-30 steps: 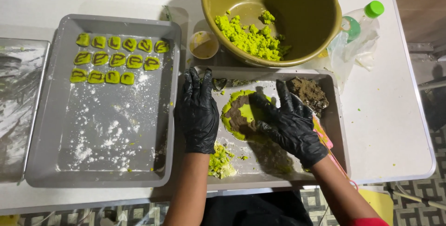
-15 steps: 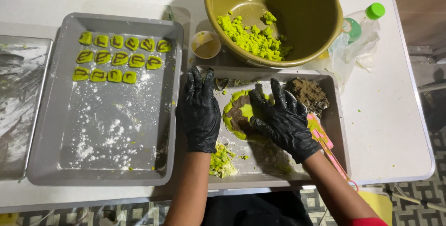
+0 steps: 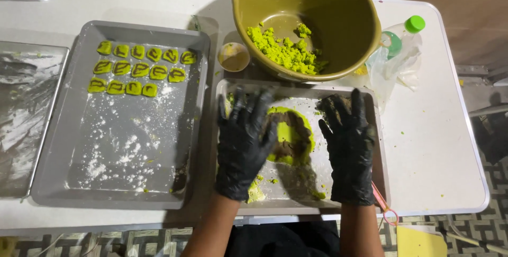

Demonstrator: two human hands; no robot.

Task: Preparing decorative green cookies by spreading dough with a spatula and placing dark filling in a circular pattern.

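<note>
A white table (image 3: 439,146) carries everything. A large grey tray (image 3: 69,183) sits toward its left, with a foil-lined tray (image 3: 21,125) at the left edge. A smaller grey tray (image 3: 378,146) lies at the front edge, right of centre. Behind it stand an olive bowl (image 3: 317,3), a small cup (image 3: 234,57) and, toward the right edge, a green-capped plastic bottle (image 3: 407,32).

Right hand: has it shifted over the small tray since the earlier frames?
Yes. The right hand has drawn off the green dough toward the small tray's right rim.
</note>
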